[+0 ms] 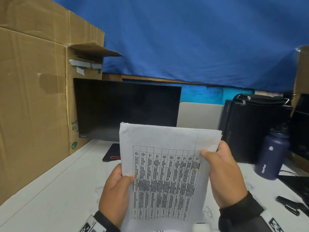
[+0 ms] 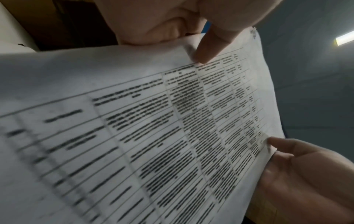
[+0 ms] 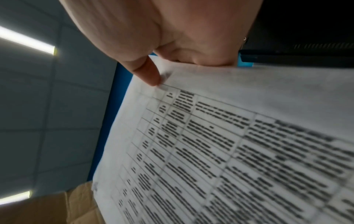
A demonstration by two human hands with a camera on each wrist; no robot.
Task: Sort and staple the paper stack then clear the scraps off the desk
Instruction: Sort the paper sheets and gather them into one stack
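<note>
A stack of white printed sheets (image 1: 167, 173) with a table of text is held upright above the white desk (image 1: 50, 190), its edges roughly lined up. My left hand (image 1: 124, 179) pinches its left edge, thumb on the front and fingers hidden behind. On the upper right edge, my right hand (image 1: 210, 156) grips the same way. The left wrist view shows the stack (image 2: 153, 121) close up under my left hand (image 2: 203, 51), with my right hand (image 2: 298, 166) at the far edge. In the right wrist view my right hand (image 3: 151, 75) presses its thumb on the top sheet (image 3: 229, 144).
Small paper scraps (image 1: 208, 213) lie on the desk below my right wrist. A black hand tool (image 1: 291, 205), perhaps a stapler, lies at the right. A navy bottle (image 1: 270, 156), a black case (image 1: 250, 128), a dark monitor (image 1: 127, 108) and a large cardboard box (image 1: 33, 97) ring the desk.
</note>
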